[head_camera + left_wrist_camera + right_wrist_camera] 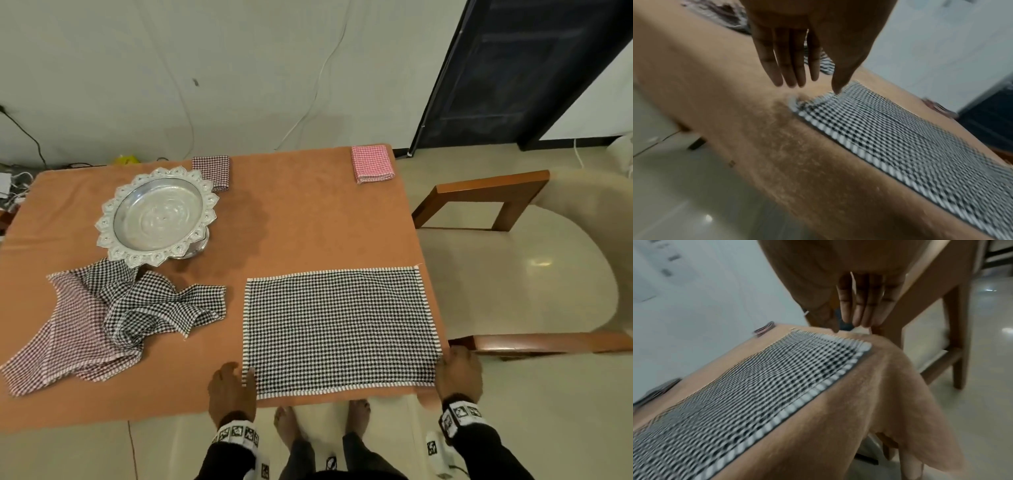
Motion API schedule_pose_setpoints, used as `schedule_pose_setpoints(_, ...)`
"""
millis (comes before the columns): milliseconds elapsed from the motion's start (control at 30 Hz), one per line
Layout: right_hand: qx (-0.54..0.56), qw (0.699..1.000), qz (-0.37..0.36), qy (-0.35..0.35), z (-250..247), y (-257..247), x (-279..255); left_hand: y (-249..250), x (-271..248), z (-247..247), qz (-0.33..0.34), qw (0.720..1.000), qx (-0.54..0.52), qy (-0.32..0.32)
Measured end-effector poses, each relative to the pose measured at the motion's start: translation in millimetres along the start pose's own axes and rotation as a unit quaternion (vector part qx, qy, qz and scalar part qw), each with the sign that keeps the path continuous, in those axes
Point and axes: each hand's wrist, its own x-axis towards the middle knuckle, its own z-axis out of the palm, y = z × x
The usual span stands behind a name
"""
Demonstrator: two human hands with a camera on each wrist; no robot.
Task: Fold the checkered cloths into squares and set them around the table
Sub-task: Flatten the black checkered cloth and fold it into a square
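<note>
A black-and-white checkered cloth [339, 329] [900, 138] [756, 386] lies spread flat on the table's near right part. My left hand [236, 380] [812, 86] is at its near left corner, fingers straight over the table cover, thumb tip touching the striped edge. My right hand [457, 371] [851, 326] is at the near right corner by the table's edge, fingers straight and together, thumb tip at the cloth's border. Neither hand grips anything. Two folded squares sit at the far edge: a dark maroon one [212, 171] and a pink one [372, 163].
A heap of unfolded checkered cloths [102, 318] lies at the near left. An ornate silver pedestal tray [156, 216] stands behind it. An orange cover [308, 222] drapes the table. A wooden armchair [513, 274] stands close on the right. Cables run along the far wall.
</note>
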Motion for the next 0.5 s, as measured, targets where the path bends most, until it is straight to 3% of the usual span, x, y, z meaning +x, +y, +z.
schedule_pose_setpoints(100,-0.047,0.982,-0.184,-0.02,33,-49,0,53,6,16,0.183,0.98,0.074,0.019)
schedule_pose_setpoints(167,-0.047,0.959,-0.275,-0.051,55,-98,0,90,26,32,0.248,0.96,0.129,-0.011)
schedule_pose_setpoints(267,-0.061,0.927,-0.356,-0.1,85,-175,2,138,57,58,0.315,0.926,0.199,-0.057)
schedule_pose_setpoints(367,-0.075,0.909,-0.385,-0.144,114,-229,2,162,81,83,0.324,0.91,0.244,-0.085)
schedule_pose_setpoints(500,-0.095,0.909,-0.358,-0.194,142,-241,6,158,88,95,0.286,0.918,0.264,-0.082)
